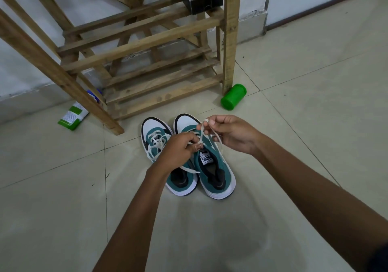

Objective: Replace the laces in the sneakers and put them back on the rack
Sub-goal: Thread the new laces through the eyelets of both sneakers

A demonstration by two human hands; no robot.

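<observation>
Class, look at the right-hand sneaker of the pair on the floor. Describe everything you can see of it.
The right-hand sneaker is teal with a white toe cap, thick white sole, dark lining and a white tongue label. It stands upright on the tiled floor, toe toward the wooden rack, beside its mate. Both hands pinch its white lace above the eyelets.

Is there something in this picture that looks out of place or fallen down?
Yes. A green container lies on its side on the floor beside the wooden rack, and a green and white packet lies on the floor by its other leg.
</observation>
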